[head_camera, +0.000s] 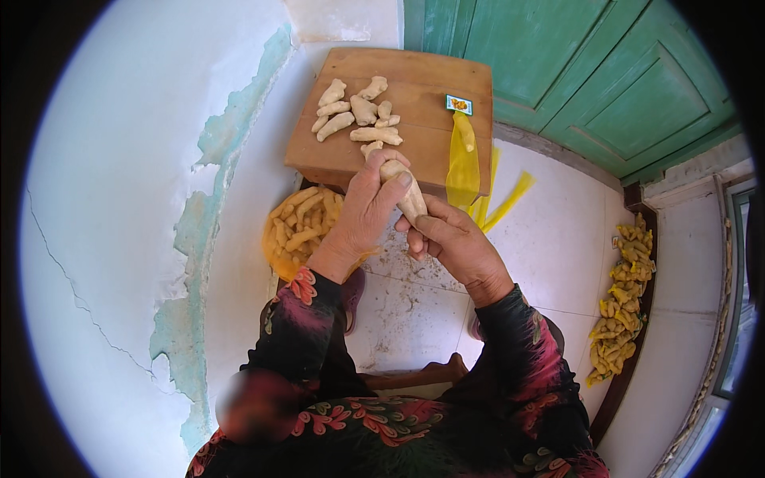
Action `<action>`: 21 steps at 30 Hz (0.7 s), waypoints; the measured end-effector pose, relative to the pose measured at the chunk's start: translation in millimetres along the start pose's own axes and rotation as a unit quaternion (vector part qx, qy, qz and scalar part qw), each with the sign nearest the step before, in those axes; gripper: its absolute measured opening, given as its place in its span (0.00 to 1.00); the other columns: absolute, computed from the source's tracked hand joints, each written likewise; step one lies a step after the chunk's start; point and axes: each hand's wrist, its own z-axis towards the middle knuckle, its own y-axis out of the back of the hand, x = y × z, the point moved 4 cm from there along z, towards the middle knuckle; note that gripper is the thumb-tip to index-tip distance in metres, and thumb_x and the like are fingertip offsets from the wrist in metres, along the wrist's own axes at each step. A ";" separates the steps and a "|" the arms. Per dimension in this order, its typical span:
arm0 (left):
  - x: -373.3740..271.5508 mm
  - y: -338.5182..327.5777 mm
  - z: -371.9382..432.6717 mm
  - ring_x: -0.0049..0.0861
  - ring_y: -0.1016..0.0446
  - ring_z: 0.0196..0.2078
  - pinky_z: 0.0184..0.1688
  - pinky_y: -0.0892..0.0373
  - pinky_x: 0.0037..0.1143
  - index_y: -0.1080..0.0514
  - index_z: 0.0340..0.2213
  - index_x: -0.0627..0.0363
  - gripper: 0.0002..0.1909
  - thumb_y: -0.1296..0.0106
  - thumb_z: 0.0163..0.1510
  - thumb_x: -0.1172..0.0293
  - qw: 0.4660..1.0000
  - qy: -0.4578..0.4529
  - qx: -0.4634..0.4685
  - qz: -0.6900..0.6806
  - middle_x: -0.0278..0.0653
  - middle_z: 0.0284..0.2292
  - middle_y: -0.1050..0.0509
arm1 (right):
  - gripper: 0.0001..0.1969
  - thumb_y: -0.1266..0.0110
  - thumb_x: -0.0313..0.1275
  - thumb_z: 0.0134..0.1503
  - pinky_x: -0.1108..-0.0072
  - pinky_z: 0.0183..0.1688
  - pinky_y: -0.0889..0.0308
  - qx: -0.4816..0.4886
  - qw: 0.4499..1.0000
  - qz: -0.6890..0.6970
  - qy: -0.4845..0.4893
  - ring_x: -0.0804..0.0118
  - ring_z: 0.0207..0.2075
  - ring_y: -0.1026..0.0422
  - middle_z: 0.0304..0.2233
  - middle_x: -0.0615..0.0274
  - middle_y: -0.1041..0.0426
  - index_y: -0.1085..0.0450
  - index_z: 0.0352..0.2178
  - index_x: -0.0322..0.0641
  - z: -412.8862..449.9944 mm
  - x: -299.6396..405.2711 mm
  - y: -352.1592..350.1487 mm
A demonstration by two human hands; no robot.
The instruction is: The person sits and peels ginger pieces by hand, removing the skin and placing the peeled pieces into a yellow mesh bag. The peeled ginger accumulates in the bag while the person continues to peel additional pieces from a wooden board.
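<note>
A pale, elongated root, possibly ginger or turmeric (412, 202), is held between both hands in front of a small wooden table (430, 71). My left hand (373, 200) wraps around its upper part, thumb on top. The fingers and thumb of my right hand (454, 239) pinch its lower end. Several similar root pieces (363, 110) lie loose on the left half of the tabletop. At the right, a yellow mesh bag (463, 173) with a printed tag (459, 104) has one root piece inside and hangs over the front edge.
An orange mesh sack (302, 230) full of roots stands below the table's left corner. Several filled yellow mesh bags (621, 305) lie along the right wall. Dirt crumbs are scattered on the tiled floor (394, 310). A green panelled door (574, 66) stands behind, a peeling wall (119, 179) at left.
</note>
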 end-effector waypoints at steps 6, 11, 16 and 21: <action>-5.2 -3.2 -0.2 0.22 0.33 0.37 0.43 0.36 0.23 0.37 0.45 0.60 0.19 0.62 0.57 0.62 0.995 -0.024 0.019 -0.094 0.41 0.36 0.30 | 0.14 0.56 0.33 0.60 0.83 0.28 0.34 0.134 0.953 0.260 -0.078 0.76 0.27 0.32 0.33 0.63 0.29 0.36 0.45 0.36 3.7 -3.7 3.1; 7.3 -2.7 6.9 0.22 0.32 0.37 0.42 0.35 0.23 0.39 0.51 0.61 0.24 0.67 0.60 0.56 0.970 0.035 -0.022 -0.241 0.40 0.39 0.30 | 0.12 0.47 0.26 0.55 0.85 0.30 0.35 -0.004 0.994 0.085 0.075 0.77 0.29 0.32 0.32 0.66 0.30 0.35 0.41 0.35 9.6 -7.3 20.6; 18.7 -4.9 2.0 0.16 0.34 0.29 0.29 0.37 0.17 0.33 0.40 0.58 0.20 0.63 0.59 0.54 0.982 0.136 0.020 -0.126 0.34 0.29 0.31 | 0.11 0.44 0.23 0.52 0.86 0.30 0.35 -0.115 0.970 -0.123 0.173 0.80 0.28 0.35 0.32 0.68 0.30 0.33 0.37 0.34 7.9 -4.1 18.2; 19.6 -3.8 -0.4 0.13 0.37 0.25 0.23 0.39 0.15 0.32 0.28 0.55 0.15 0.60 0.57 0.56 0.992 0.117 -0.021 -0.044 0.30 0.23 0.34 | 0.15 0.51 0.38 0.58 0.84 0.29 0.34 -0.118 0.989 -0.030 0.079 0.76 0.28 0.31 0.32 0.64 0.29 0.34 0.38 0.34 9.1 -8.1 27.6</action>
